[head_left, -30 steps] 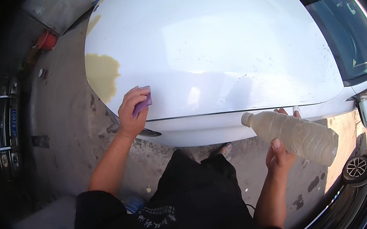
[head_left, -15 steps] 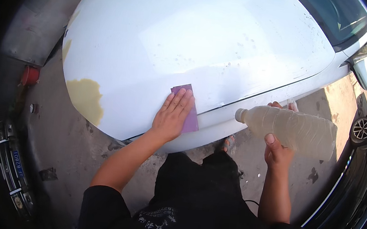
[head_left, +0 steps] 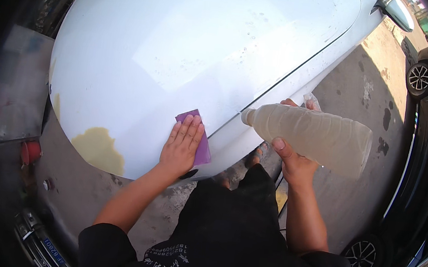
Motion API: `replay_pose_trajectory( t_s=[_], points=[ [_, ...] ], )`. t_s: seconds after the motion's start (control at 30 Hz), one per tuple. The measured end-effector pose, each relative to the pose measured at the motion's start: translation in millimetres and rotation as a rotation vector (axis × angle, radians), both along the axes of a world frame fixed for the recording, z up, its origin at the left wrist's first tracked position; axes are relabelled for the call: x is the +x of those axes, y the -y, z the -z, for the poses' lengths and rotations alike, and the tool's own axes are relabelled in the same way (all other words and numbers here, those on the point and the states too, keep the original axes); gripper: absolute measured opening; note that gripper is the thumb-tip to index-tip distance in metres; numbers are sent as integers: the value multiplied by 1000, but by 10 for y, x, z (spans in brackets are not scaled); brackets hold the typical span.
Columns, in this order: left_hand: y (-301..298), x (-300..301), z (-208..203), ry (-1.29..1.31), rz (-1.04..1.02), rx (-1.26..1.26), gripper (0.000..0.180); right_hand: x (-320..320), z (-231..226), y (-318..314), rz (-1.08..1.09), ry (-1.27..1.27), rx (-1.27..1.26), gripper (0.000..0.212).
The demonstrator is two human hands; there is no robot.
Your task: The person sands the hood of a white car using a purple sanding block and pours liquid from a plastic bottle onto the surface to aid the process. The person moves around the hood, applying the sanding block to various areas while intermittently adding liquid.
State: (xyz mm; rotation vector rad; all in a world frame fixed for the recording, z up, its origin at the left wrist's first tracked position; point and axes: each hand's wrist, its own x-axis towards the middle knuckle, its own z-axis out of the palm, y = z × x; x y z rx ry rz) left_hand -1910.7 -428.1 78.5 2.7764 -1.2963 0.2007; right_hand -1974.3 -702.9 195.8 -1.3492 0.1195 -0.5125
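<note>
Purple sanding sheet (head_left: 199, 134) under flat, open left hand (head_left: 181, 148); right hand (head_left: 294, 165) clamped on bottle (head_left: 313, 136).

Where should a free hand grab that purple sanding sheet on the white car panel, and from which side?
Probably by the purple sheet's right edge or upper corner, which stick out past the left hand pressing it flat. Come from the right, sliding fingertips under, since it lies thin and flush on the white panel.

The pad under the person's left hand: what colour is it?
Purple. The pad lies flat on the white car panel, seen best in the head view.
</note>
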Motion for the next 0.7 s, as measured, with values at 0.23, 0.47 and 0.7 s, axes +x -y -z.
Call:
replay_pose_trajectory(
  t_s=[0.23, 0.47, 0.7],
  points=[
    [1445, 583, -185, -15, -2, -42, 62, -50, -48, 126, 27, -21, 2, 95],
    [-130, -166, 109, -64, -20, 45, 58, -127, 45, 396, 14, -10, 27, 93],
    [1550, 556, -186, -25, 1, 67, 63, -133, 191, 629, 127, 22, 52, 94]
  ],
)
